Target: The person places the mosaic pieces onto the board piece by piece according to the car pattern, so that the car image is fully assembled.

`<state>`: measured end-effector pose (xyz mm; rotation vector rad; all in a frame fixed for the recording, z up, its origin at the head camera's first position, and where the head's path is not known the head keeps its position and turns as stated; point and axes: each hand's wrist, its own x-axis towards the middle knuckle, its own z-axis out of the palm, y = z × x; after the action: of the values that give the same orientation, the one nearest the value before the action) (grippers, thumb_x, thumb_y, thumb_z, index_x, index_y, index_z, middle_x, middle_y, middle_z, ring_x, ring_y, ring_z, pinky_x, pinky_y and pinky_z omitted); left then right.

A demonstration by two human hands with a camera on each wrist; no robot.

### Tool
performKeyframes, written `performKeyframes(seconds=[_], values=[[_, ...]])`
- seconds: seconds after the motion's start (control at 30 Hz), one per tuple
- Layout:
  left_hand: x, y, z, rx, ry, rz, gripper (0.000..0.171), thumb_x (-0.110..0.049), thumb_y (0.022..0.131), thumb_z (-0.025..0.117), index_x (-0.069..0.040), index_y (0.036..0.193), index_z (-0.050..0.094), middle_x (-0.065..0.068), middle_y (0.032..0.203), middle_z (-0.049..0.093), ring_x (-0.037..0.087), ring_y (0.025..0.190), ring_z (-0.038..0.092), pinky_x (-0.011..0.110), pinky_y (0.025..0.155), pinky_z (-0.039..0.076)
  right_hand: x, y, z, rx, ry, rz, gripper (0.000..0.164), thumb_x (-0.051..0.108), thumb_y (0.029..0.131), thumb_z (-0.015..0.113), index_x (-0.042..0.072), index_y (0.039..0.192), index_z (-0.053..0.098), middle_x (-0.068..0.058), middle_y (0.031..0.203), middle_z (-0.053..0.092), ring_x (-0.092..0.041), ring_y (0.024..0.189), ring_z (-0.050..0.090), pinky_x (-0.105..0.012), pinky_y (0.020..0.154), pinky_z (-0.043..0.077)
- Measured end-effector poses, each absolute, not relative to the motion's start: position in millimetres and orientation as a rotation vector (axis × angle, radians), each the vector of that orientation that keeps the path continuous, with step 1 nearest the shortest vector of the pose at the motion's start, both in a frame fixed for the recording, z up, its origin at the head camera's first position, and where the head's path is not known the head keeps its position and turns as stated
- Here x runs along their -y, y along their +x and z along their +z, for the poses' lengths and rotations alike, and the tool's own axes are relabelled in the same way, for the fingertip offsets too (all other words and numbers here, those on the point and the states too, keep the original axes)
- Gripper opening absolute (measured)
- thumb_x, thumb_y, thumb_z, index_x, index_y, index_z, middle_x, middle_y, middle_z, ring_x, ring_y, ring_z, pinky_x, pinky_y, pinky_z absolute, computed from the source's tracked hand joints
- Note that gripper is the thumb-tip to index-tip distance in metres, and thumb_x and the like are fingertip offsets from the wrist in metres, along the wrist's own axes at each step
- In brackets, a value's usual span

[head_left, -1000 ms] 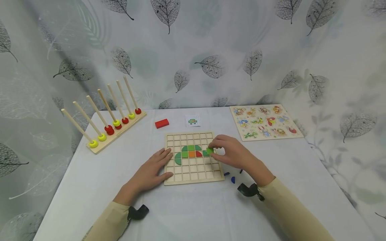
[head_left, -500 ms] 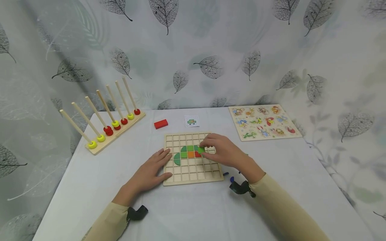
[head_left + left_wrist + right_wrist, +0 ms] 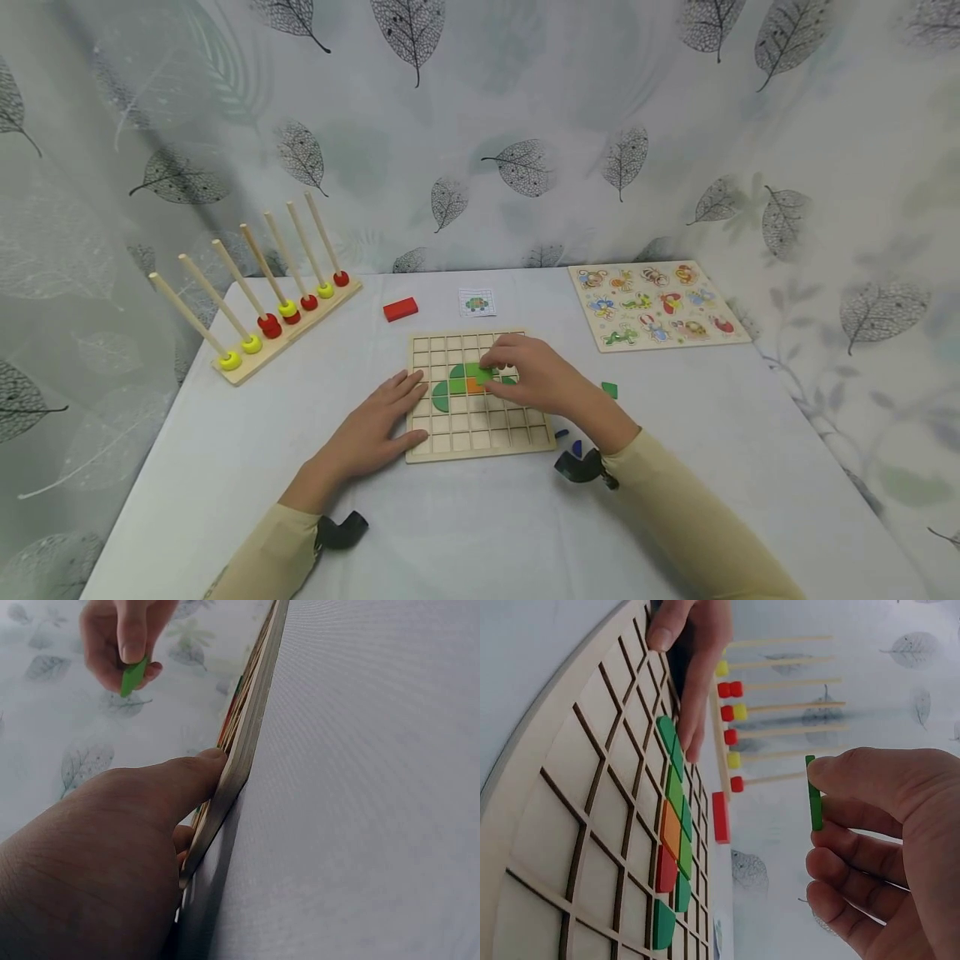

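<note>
My right hand (image 3: 536, 375) pinches a thin light-green tile (image 3: 814, 795) between thumb and fingers, above the wooden grid board (image 3: 480, 448). In the right wrist view the tile is edge-on and apart from the board. Left hand (image 3: 373, 429) rests at the board's left edge, fingers spread and fairly straight, the thumb (image 3: 196, 780) touching its near side. Several tiles lie in the grid: dark-green rounded ones (image 3: 665, 922), light-green squares, an orange square (image 3: 671, 829) and a red rounded one (image 3: 667, 868). The right hand partly hides them in the head view.
A peg stand (image 3: 300, 327) with red and yellow beads is at the left. Behind the board lie a red block (image 3: 401, 309) and a picture card (image 3: 477, 302). An insect puzzle board (image 3: 660, 305) sits back right. A green tile (image 3: 609, 389) and blue pieces (image 3: 577, 448) lie right.
My right hand has moved left across the board, carrying the light-green tile. The green tile on the cloth to the right has come out from behind the wrist. The left hand stays put.
</note>
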<state>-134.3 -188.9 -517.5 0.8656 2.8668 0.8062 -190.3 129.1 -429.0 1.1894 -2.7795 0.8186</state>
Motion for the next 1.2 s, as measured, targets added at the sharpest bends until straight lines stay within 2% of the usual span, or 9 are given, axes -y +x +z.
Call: performKeyframes(seconds=[0.13, 0.43, 0.77, 1.2], values=[[189.0, -134.0, -517.2, -2.868, 0.866, 0.811, 0.079, -0.049, 0.103, 0.070, -0.010, 0.167, 0.044, 0.004, 0.176, 0.032, 0.033, 0.164, 0.021, 0.061, 0.126, 0.029, -123.4, -189.0, -430.4, 2.767, 1.211, 0.855, 0.020, 0.018, 0.095, 0.087, 0.013, 0.114, 0.081, 0.006, 0.107, 0.070, -0.023, 0.095, 0.067, -0.031, 0.081, 0.056], [189.3, -134.8, -516.6, -2.868, 0.872, 0.806, 0.080, -0.050, 0.103, 0.070, -0.009, 0.166, 0.045, 0.005, 0.176, 0.032, 0.033, 0.164, 0.021, 0.061, 0.126, 0.030, -109.2, -188.4, -439.6, 2.821, 1.205, 0.832, 0.025, 0.024, 0.096, 0.086, 0.014, 0.118, 0.081, 0.005, 0.112, 0.071, -0.021, 0.097, 0.066, -0.027, 0.083, 0.056], [189.3, -135.0, -517.1, -2.865, 0.874, 0.818, 0.079, -0.050, 0.103, 0.070, -0.009, 0.166, 0.045, 0.005, 0.176, 0.033, 0.033, 0.164, 0.022, 0.061, 0.126, 0.030, -94.5, -186.4, -450.8, 2.871, 1.173, 0.773, 0.021, 0.025, 0.096, 0.086, 0.016, 0.114, 0.082, 0.007, 0.108, 0.069, -0.012, 0.093, 0.061, -0.028, 0.080, 0.054], [190.5, -135.6, -518.3, -2.857, 0.847, 0.802, 0.081, -0.052, 0.102, 0.071, -0.013, 0.168, 0.043, 0.001, 0.177, 0.030, 0.028, 0.165, 0.019, 0.058, 0.127, 0.028, -86.2, -186.0, -462.1, 2.912, 1.167, 0.622, 0.023, 0.028, 0.096, 0.086, 0.015, 0.114, 0.082, 0.004, 0.106, 0.070, -0.012, 0.093, 0.060, -0.031, 0.083, 0.055]])
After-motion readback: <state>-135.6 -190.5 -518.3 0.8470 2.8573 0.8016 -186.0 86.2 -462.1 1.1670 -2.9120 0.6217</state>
